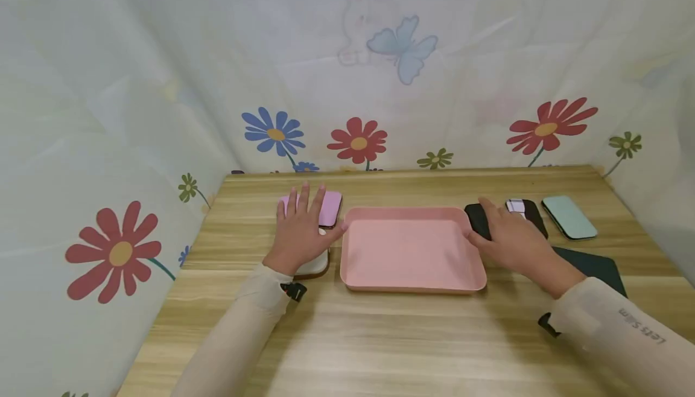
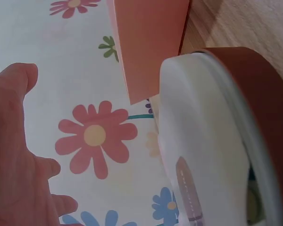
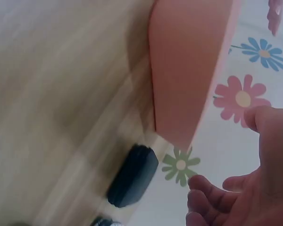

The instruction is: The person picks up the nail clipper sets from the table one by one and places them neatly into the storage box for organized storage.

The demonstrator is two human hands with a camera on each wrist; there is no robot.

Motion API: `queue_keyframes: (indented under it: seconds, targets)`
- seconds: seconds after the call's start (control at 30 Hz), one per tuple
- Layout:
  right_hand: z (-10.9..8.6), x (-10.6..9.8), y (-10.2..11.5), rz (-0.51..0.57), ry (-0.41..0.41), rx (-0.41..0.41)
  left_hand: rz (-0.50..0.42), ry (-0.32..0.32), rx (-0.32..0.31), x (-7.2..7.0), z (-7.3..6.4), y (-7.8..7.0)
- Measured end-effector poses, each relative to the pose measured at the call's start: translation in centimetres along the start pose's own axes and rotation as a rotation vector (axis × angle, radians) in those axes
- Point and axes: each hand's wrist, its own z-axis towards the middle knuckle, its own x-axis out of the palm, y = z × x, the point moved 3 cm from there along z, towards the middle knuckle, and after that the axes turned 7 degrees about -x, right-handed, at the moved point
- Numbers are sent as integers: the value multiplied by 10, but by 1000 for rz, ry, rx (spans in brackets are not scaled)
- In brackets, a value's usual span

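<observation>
My left hand (image 1: 300, 233) is open, fingers spread, left of a pink tray (image 1: 412, 252). In the head view it overlaps a pink-lilac phone-shaped item (image 1: 331, 207) and a white rounded item (image 1: 317, 264) with a brown underside. The left wrist view shows that white item (image 2: 203, 127) close up, the palm apart from it. My right hand (image 1: 513, 243) is open at the tray's right edge, thumb toward the rim. It partly hides a small black item (image 1: 476, 219), which looks like a block (image 3: 133, 176) in the right wrist view. Both hands hold nothing.
Beyond the right hand lie a dark item with a lilac patch (image 1: 534, 216) and a mint phone-shaped item (image 1: 569, 217). A flat dark green item (image 1: 596, 265) lies partly behind the right forearm. Flower-printed sheeting (image 1: 450, 113) stands behind the wooden table (image 1: 380, 343).
</observation>
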Motion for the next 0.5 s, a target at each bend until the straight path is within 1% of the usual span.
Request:
queue_keyframes:
  seconds: [0.03, 0.1, 0.17, 0.27, 0.37, 0.5]
  targets:
    - [0, 3, 2, 9, 13, -5, 3, 10, -3, 1, -1, 1]
    - [0, 8, 4, 37, 65, -2, 8, 25, -11, 4, -1, 3]
    - [0, 12, 7, 62, 123, 5, 15, 20, -7, 4, 1, 5]
    - [1, 18, 12, 71, 204, 15, 34, 7, 3, 2, 3, 7]
    - [0, 25, 15, 57, 223, -1, 46, 2, 9, -1, 3, 8]
    - [2, 34, 17, 98, 243, 1, 18, -17, 22, 1, 1, 9]
